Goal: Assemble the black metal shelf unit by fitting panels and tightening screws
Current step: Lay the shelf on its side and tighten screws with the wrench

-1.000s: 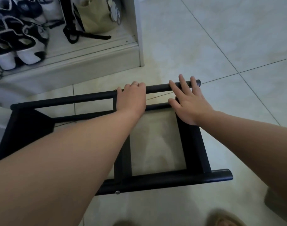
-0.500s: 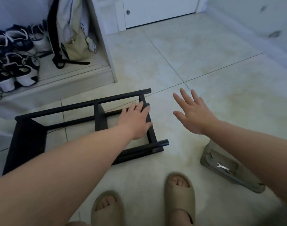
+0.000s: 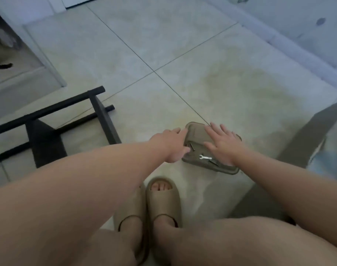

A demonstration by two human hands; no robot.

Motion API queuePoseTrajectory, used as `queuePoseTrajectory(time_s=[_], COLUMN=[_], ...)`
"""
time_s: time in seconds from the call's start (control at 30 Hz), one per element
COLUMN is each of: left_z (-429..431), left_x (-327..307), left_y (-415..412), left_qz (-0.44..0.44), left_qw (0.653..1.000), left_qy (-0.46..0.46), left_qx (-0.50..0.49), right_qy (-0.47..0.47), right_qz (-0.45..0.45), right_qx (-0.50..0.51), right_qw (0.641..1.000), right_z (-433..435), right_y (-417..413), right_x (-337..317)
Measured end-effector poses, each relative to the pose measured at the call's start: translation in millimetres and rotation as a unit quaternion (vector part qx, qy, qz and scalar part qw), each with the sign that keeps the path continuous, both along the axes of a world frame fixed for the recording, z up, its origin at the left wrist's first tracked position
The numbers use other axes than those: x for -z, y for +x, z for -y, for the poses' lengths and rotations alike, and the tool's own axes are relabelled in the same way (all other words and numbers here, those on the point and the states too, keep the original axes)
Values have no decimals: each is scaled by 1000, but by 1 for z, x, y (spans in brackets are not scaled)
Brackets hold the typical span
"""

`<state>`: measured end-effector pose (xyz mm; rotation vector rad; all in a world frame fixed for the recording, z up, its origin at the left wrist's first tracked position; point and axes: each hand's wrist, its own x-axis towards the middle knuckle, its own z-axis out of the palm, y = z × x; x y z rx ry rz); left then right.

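- Black shelf frame (image 3: 47, 144): lying on its side on the tiled floor (image 3: 183, 54), at 9 o'clock of the view, well apart from both hands.
- Tray (image 3: 195, 129): a shallow olive tray sitting on the floor at 3 o'clock of the shelf frame, just right of the view's centre.
- Wrench (image 3: 204, 157): a small silver wrench lying flat inside the tray, toward its 6 o'clock edge. Small dark pieces (image 3: 191, 146) are lying at the wrench's 10 o'clock, too blurred to name.
- Left hand (image 3: 171, 145): reaching to the tray's 9 o'clock rim with fingers straight and thumb spread, gripping nothing. Whether the fingertips are touching the rim cannot be told.
- Right hand (image 3: 225, 146): spreading palm-down over the tray's 3 o'clock half, fingers straight and apart, holding nothing.
- Slippers (image 3: 163, 200): a tan pair the person is wearing, standing at 6 o'clock of the tray.
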<state>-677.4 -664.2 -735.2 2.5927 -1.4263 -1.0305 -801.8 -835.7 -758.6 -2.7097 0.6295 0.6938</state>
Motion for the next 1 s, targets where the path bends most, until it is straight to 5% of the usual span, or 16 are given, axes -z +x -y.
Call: queuePoseTrajectory(time_s=[0.27, 0.63, 1.0], left_z=[5, 12, -10], left_x=[100, 149, 81], left_y=[6, 0, 37], left_qz=[-93, -207, -178], left_qw=[990, 944, 964], left_qy=[-42, -136, -44], left_qx=[-94, -217, -194], right_qy=[58, 34, 37], right_qz=[-64, -38, 53], right_qx=[6, 125, 151], right_qw=[996, 991, 986], right_z=[21, 14, 3], right_y=[12, 66, 67], right_x=[101, 176, 73])
